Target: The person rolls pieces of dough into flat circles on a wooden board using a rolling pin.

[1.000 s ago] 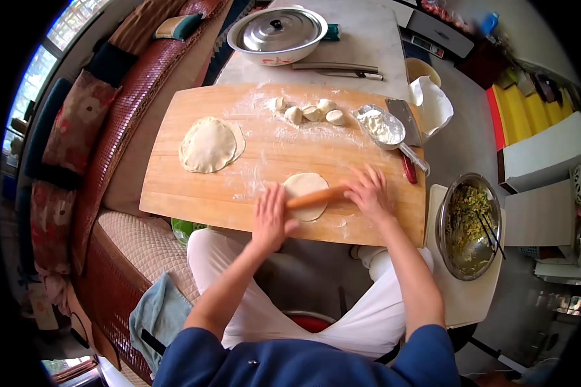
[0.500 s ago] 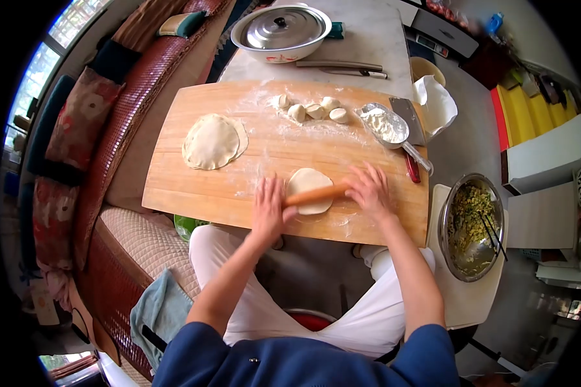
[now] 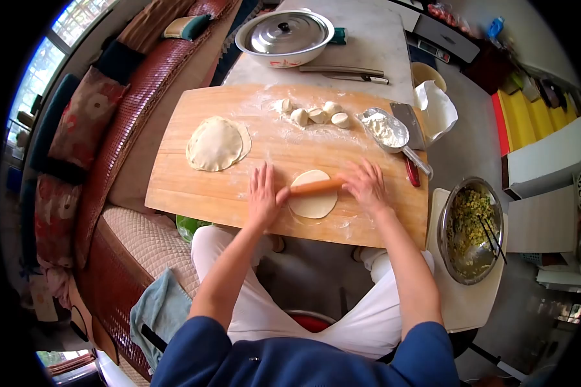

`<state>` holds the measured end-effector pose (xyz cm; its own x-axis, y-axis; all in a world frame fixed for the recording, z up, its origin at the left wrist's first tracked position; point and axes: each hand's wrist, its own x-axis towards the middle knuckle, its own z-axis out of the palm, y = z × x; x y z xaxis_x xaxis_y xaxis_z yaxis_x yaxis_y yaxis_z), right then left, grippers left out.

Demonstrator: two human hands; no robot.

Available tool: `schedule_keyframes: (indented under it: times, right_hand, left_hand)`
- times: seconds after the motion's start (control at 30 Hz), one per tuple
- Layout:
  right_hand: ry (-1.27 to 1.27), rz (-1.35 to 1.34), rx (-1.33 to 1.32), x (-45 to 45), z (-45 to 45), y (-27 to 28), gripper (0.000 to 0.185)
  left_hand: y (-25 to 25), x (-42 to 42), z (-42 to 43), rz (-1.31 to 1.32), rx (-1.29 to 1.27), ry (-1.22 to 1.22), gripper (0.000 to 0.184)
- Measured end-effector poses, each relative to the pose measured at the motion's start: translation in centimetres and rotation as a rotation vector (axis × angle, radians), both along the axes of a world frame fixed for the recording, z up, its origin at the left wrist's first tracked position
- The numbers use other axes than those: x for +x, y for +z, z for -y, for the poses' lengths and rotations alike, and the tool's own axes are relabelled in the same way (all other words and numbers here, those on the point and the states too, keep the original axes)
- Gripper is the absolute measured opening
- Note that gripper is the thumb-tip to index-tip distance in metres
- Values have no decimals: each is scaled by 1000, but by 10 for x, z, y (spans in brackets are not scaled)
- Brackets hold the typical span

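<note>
A round dough wrapper (image 3: 314,205) lies flat near the front edge of the wooden board. Across its upper part rests a wooden rolling pin (image 3: 317,186), slightly tilted up to the right. My left hand (image 3: 265,197) presses on the pin's left end, its fingers stretched forward over the board. Over the right end is my right hand (image 3: 366,189), fingers bent, thumb side against the pin. Both ends of the pin are hidden under the hands. To the left sits a stack of rolled wrappers (image 3: 216,144). Several small dough pieces (image 3: 317,115) lie in flour further back.
A metal scoop of flour (image 3: 387,131) and a broad-bladed knife (image 3: 407,126) lie at the right of the board (image 3: 174,174). A lidded basin (image 3: 285,55) stands behind. At the right is a bowl of filling (image 3: 472,222) with chopsticks.
The rolling pin and both hands have moved away from me over the wrapper, so more of its near side shows. The view has shifted slightly.
</note>
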<state>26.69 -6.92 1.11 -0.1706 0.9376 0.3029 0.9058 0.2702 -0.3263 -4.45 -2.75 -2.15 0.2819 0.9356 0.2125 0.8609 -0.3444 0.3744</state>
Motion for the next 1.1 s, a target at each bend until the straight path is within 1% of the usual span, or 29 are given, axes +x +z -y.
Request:
schedule_keyframes:
  times: [0.07,0.1,0.17,0.2,0.23,0.3,0.33,0.37,0.43,0.5,0.6,0.67,0.73,0.77,0.83,0.87,0.9,0.97,1.0,1.07,1.1]
  right_hand:
    - [-32,8,-1,2,-22,-14,28]
    - [-41,-19,-13,10,-20,-20,28]
    - [-63,-68,-46,18,4,-26,28]
    - [-50,-41,-46,22,24,-25,28]
    - [26,-34,-39,30,42,-38,30]
    - [40,29,-33,21,68,-25,30]
    - [36,26,-24,17,62,-22,31]
    - [30,20,-14,14,48,-19,31]
    - [-2,-11,-10,10,16,-14,31]
    - [-57,-63,-28,9,-15,-21,30]
    - [-69,-116,-36,24,-10,-28,30]
    - [-47,-105,-44,32,19,-34,30]
    - [9,-41,-49,36,53,-30,31]
    - [9,-18,-49,34,54,-19,31]
    - [8,17,-53,19,57,-4,31]
    - [28,33,7,16,42,-2,29]
    - [10,13,-4,16,23,-4,29]
    - [-30,-24,-24,18,-8,-20,29]
    - [-29,-61,7,23,-17,-27,27]
    - [-40,-111,-20,34,-11,-33,28]
    - [-45,-134,-40,38,-2,-37,28]
  left_hand:
    - [6,5,-31,65,-34,61,83]
    - [7,7,-26,54,-35,6,84]
    - [11,12,10,37,-46,-107,86]
    - [20,10,38,-2,-95,-188,86]
    - [33,8,69,-39,-144,-265,86]
    - [45,-1,106,-86,-237,-355,91]
    - [30,-3,100,-135,-174,-329,100]
    - [25,-1,83,-133,-159,-266,94]
    - [12,5,28,17,-52,-124,85]
    - [15,16,-20,40,-25,-11,77]
    - [19,30,-24,61,0,-26,77]
    - [28,30,22,-3,-54,-148,79]
    - [31,20,80,-79,-132,-307,90]
    - [38,16,98,-66,-210,-329,94]
    - [31,14,89,-66,-185,-280,88]
    - [21,13,70,-45,-138,-201,85]
    - [12,16,40,-24,-81,-124,82]
    - [11,25,-8,79,-58,18,77]
    - [14,27,-15,80,-37,13,77]
    - [20,36,-25,86,5,5,77]
    - [20,38,-12,54,-30,-71,76]
